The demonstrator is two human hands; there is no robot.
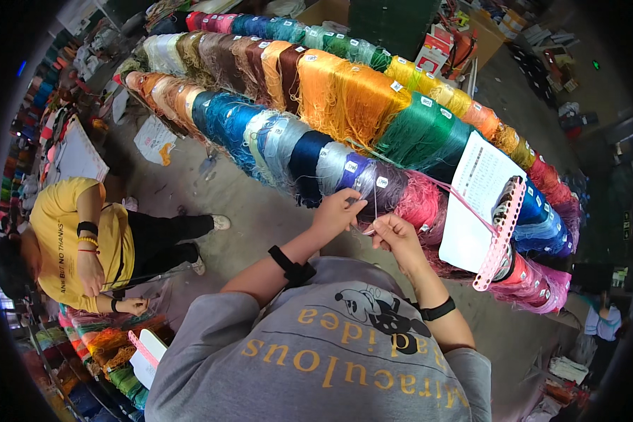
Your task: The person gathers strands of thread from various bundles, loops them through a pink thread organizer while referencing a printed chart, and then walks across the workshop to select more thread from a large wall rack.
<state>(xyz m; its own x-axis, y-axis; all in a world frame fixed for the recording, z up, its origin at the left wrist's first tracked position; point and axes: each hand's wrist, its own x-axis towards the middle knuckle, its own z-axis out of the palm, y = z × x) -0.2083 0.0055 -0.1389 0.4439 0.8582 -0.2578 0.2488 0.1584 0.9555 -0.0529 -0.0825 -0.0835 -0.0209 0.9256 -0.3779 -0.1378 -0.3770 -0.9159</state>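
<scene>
My left hand (337,212) is closed in a pinch in front of a rack of thread skeins, close to a purple skein (356,169) and a mauve-grey one (383,181). A little to the right, my right hand (399,238) pinches a fine pale thread (375,202), which runs up toward the mauve-grey skein. What the left fingertips hold is too small to make out. A bright pink skein (420,200) hangs just beyond my right hand.
A printed white sheet (482,200) and a pink perforated strip (501,235) with dark threads rest on the rack at right. Orange skeins (344,88) hang farther back. A person in a yellow shirt (70,225) stands at left, beside more skeins (112,352).
</scene>
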